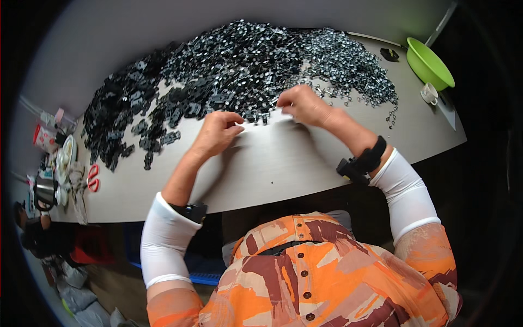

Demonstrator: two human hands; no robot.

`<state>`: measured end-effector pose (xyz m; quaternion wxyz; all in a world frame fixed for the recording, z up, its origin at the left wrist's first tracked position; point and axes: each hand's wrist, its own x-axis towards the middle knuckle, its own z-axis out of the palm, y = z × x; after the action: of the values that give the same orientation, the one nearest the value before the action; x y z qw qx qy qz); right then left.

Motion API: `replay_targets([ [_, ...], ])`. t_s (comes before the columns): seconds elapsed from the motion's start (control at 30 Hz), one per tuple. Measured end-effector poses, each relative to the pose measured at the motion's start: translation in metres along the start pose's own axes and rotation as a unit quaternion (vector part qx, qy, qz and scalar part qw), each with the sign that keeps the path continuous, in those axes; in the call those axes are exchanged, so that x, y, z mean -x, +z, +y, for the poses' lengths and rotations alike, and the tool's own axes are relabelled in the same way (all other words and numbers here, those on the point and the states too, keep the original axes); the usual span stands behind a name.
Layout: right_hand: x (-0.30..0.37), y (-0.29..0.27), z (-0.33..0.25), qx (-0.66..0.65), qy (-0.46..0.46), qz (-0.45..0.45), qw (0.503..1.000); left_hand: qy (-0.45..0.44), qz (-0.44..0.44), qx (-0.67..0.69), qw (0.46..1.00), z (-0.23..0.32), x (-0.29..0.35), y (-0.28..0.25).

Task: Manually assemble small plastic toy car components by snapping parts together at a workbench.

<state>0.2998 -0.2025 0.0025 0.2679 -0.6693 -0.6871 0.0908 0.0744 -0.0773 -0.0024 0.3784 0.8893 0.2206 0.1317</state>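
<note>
The left hand [220, 133] is curled, thumb and forefinger narrowly apart; the right hand [302, 105] is bent into a loose pinch, blurred. Whether either holds a small part, I cannot tell. Black plastic parts [122, 103] and shiny metal parts [348, 62], too many to count, are heaped along the surface's [272, 169] far side, just beyond the 2 hands. 1 green bowl [427, 64] and 1 cup [429, 94] stand right. The 2 forearms reach forward, converging.

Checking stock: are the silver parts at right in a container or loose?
Loose: the silver parts are heaped on the table, scattering along the near edge, its surface showing between them.
</note>
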Motion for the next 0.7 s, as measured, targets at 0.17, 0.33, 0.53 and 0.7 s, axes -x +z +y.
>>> replay_targets([
  [0.17,-0.004,0.025,-0.025,0.061,-0.018,0.021,0.998,0.050,0.109,-0.027,0.992,0.002,-0.027,0.026],
  [0.33,-0.012,0.038,-0.018,0.037,-0.033,0.013,0.999,-0.062,0.140,0.121,0.981,-0.007,-0.047,0.013],
  [0.53,-0.007,0.031,-0.012,0.024,-0.050,-0.034,0.998,-0.064,0.306,-0.022,0.950,-0.070,-0.066,-0.045],
  [0.7,-0.009,0.015,-0.002,-0.182,0.017,-0.028,0.983,-0.134,0.313,-0.292,0.894,-0.109,-0.076,-0.081],
])
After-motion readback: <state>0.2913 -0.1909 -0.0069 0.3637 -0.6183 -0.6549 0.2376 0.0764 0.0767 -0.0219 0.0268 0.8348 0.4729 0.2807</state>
